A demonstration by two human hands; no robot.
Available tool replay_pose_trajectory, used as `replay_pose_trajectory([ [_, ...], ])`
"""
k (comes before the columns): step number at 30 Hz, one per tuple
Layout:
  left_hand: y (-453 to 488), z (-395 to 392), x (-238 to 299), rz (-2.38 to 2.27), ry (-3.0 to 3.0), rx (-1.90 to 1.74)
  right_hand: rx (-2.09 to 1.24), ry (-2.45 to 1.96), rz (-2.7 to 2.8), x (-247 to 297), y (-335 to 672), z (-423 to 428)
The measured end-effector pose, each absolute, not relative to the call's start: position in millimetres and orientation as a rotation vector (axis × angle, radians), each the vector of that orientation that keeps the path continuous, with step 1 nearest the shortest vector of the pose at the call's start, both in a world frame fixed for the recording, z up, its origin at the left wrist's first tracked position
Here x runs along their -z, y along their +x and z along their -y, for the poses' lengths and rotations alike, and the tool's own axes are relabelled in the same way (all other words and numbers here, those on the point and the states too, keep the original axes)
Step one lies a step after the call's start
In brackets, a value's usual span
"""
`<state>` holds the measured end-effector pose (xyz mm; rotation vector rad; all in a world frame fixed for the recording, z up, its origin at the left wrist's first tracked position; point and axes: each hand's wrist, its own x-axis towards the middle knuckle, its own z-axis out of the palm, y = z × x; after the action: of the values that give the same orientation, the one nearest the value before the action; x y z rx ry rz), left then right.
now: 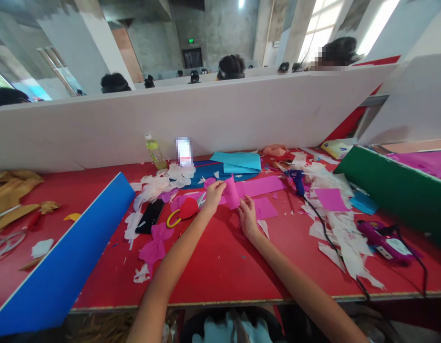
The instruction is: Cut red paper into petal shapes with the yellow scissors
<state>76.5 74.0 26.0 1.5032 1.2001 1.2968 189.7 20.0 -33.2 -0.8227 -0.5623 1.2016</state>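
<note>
My left hand (213,194) pinches the upper edge of a small folded pink paper piece (231,192) above the red table (213,267). My right hand (247,215) grips the same pink piece at its lower right corner, fingers curled. A long pink paper strip (259,186) lies just behind the piece. A pink square (265,207) lies beside my right hand. Red-handled scissors with a yellow loop (182,212) rest left of my left hand, next to a black phone (149,216) and a pink paper bow (156,243).
A blue board (63,267) slants at the left and a green board (395,190) at the right. White paper scraps (338,228), a blue glue gun (298,181), a purple glue gun (383,242) with black cords, cyan sheets (238,163) and a bottle (155,152) lie about. People sit beyond the white partition (98,128).
</note>
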Motion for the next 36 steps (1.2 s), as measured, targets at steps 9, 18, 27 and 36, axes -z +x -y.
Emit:
replay_pose_trajectory([
  [9, 45, -32, -13, -1.368, 1.641, -1.047, -1.930, -0.716, 0.677, 26, 202, -14],
  [18, 22, -18, -16, -1.420, 1.858, -1.052, -1.927, -0.800, 0.750, 36, 194, -13],
  [27, -47, -18, -10, -2.024, 2.353, -0.524, -1.996, -0.819, 0.622, 35, 194, -29],
  [36, -28, -16, -6, -1.967, 2.339, -0.634, -1.998, -0.735, 0.510, 33, 180, -32],
])
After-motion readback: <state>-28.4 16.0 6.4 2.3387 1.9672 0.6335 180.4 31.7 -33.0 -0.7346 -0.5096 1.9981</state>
